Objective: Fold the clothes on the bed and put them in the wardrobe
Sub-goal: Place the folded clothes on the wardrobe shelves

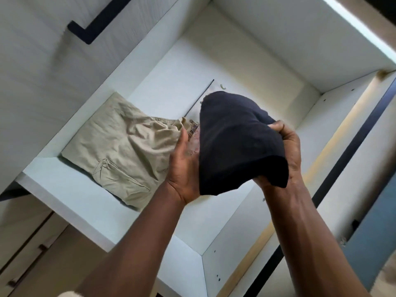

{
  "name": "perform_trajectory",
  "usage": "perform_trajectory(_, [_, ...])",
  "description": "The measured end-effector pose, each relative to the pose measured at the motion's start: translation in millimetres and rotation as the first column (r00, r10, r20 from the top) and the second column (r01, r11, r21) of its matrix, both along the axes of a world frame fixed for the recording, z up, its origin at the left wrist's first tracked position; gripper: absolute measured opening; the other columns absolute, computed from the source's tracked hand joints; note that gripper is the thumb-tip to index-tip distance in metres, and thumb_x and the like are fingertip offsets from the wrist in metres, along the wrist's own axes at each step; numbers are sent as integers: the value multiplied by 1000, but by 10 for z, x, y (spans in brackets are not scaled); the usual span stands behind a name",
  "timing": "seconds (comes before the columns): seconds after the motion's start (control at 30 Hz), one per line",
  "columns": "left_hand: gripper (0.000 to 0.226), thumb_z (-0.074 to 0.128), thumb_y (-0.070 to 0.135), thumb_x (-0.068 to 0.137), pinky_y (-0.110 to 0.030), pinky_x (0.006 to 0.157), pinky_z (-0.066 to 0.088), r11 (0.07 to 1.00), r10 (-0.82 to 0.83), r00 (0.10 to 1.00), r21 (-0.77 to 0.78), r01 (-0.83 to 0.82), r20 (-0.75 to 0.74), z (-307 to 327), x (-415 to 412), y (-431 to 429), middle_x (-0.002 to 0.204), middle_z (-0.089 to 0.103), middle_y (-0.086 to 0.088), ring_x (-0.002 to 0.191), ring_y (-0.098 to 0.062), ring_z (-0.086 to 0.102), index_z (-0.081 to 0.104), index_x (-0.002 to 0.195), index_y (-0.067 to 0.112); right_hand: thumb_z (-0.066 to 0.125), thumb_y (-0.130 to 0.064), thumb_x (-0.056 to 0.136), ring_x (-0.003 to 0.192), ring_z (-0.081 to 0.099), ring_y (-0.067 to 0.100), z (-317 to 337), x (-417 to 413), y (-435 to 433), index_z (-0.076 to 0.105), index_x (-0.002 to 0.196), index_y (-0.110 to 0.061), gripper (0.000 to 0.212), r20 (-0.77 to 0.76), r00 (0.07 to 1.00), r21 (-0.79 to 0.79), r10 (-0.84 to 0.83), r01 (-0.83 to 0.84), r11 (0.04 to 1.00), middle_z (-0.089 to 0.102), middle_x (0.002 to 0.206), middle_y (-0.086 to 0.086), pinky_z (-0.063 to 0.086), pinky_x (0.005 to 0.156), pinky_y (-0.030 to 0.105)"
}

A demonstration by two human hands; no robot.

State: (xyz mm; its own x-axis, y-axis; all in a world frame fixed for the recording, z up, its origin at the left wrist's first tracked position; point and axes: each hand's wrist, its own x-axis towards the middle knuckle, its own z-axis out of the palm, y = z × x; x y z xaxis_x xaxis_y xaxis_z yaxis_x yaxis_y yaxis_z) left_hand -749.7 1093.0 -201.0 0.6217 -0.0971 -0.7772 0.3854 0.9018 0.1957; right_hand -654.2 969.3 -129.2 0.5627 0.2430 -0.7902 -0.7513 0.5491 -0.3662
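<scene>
Both arms come first in my view: my left forearm (137, 232) and my right forearm (300, 232) reach forward into the open wardrobe. Between my hands is the dark folded garment (237, 142), held above the shelf (75, 189) and not yet resting on it. My right hand (282, 151) grasps it firmly, the fingers curled around its right edge and the thumb pressing on top. My left hand (184, 168) stands against its left side with the palm turned to the cloth and the thumb straight. Its fingers are hidden behind the garment, so I cannot tell if they hold it or only support it.

I judge that the folding of this piece is done and the step now is the placing. The next move asks me to lower the garment flat, without letting the fold open, and then to free both hands.

On the shelf, just beside my left hand, lie the folded khaki trousers (120, 151). They take the left part of the shelf. Between them and the side wall (246, 211) there is room, but some things lie there: a small patterned item (194, 128), partly covered by the garment, a thin dark rod (199, 97) behind it, and a little hook-shaped piece (223, 86) further back. I think the garment could land on these and sit uneven. A black handle (96, 24) shows on the door at upper left, well apart from my hands.
</scene>
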Motion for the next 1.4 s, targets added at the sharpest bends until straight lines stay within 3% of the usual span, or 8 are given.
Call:
perform_trajectory(0.27, [27, 56, 19, 86, -29, 78, 60, 888, -267, 963, 397, 233, 32, 304, 672, 1089, 88, 77, -13, 78, -26, 74, 76, 97, 4, 54, -2, 60, 88, 66, 34, -248, 406, 332, 69, 101, -5, 44, 48, 882, -36, 469, -468, 883, 68, 99, 16, 56, 83, 38])
perform_trajectory(0.53, [66, 70, 33, 71, -32, 92, 48, -123, -281, 773, 820, 559, -569, -345, 1247, 1997, 128, 67, 1, 115, -27, 62, 59, 137, 38, 59, -3, 95, 56, 64, 14, -1493, 439, 897, 59, 116, -13, 24, 44, 753, -492, 657, -556, 670, 64, 85, 8, 48, 50, 28])
perform_trajectory(0.67, [72, 62, 23, 84, -46, 105, 46, -370, -205, 675, 695, 616, -708, -695, 1124, 1932, 143, 57, -15, 128, -40, 55, 40, 153, 30, 62, -16, 96, 88, 73, 21, -1684, 157, 814, 60, 130, -17, 35, 106, 743, -762, 661, -367, 534, 71, 107, 9, 62, 79, 36])
perform_trajectory(0.8, [74, 61, 26, 79, -49, 107, 38, -670, -66, 834, 644, 369, -547, -637, 760, 1257, 154, 43, -8, 137, -34, 45, 43, 151, 24, 65, -19, 87, 123, 48, 19, -1451, -24, 576, 42, 143, -28, 61, 40, 843, -993, 536, -25, 114, 48, 132, 5, 44, 104, 38])
perform_trajectory(0.97, [50, 67, 23, 86, -44, 99, 50, -401, -463, 739, 859, 318, -489, -796, 314, 498, 129, 57, -5, 118, -26, 54, 61, 135, 21, 82, -32, 83, 129, 50, 30, -1490, 52, 105, 31, 151, -22, 85, -163, 902, -875, 400, -320, 365, 48, 142, 10, 46, 111, 45])
perform_trajectory(1.17, [42, 64, 43, 90, -43, 98, 52, -189, -417, 739, 846, 499, -529, -816, 460, 323, 126, 64, 0, 114, -22, 58, 69, 128, 28, 79, -8, 85, 97, 73, 28, -1404, 198, -96, 56, 110, -20, 36, -108, 908, -593, 405, -386, 707, 71, 113, 6, 60, 93, 53])
perform_trajectory(1.3, [63, 52, 54, 100, -45, 95, 52, -89, -470, 708, 826, 556, -527, -738, 643, 463, 96, 62, 17, 105, -22, 61, 32, 157, 38, 67, 5, 83, 99, 74, 40, -1158, 403, -60, 52, 123, -2, 44, -200, 911, -381, 362, -412, 828, 72, 117, 19, 60, 86, 62])
perform_trajectory(1.4, [68, 46, 58, 103, -47, 104, 47, -45, -486, 634, 741, 670, -602, -898, 811, 703, 127, 66, -5, 121, -35, 59, 9, 160, 51, 55, -4, 84, 93, 74, 36, -866, 688, -68, 64, 118, 1, 36, -234, 896, -190, 378, -424, 886, 76, 107, 18, 58, 88, 54])
